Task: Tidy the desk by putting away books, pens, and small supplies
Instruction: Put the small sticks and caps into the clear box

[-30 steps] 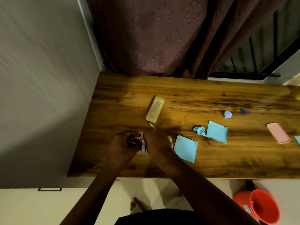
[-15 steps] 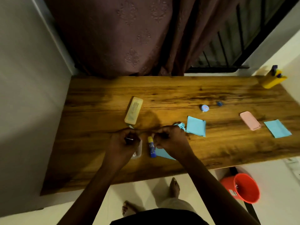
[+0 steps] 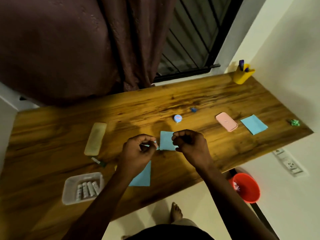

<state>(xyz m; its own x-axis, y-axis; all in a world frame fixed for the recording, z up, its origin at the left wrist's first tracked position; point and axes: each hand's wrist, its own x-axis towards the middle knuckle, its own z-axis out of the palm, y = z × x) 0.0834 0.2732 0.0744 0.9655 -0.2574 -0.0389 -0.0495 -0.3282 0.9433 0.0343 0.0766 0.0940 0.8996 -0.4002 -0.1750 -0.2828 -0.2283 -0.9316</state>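
Note:
My left hand (image 3: 138, 149) hovers over the wooden desk (image 3: 216, 97), fingers pinched on a small pale blue scrap (image 3: 155, 143). My right hand (image 3: 190, 144) is curled just to its right, over the edge of a blue paper sheet (image 3: 165, 140); whether it grips the sheet is hidden. A second blue sheet (image 3: 142, 176) lies under my left forearm. A clear plastic box (image 3: 69, 184) with several staple strips stands near the front left. A yellowish flat case (image 3: 95, 138) lies behind it, with a small green-and-white item (image 3: 98, 161) between them.
A round blue tin (image 3: 177, 118), a small blue piece (image 3: 193, 109), a pink case (image 3: 226, 124), a third blue sheet (image 3: 253, 124) and a green crumpled bit (image 3: 294, 122) lie to the right. A yellow pen cup (image 3: 242, 76) stands at the far right corner. A red bucket (image 3: 245, 187) stands on the floor.
The view has swung right and tilted. Both hands moved right, away from the clear box, which now lies uncovered at the left. The crumpled blue paper by the sheet is no longer on the desk.

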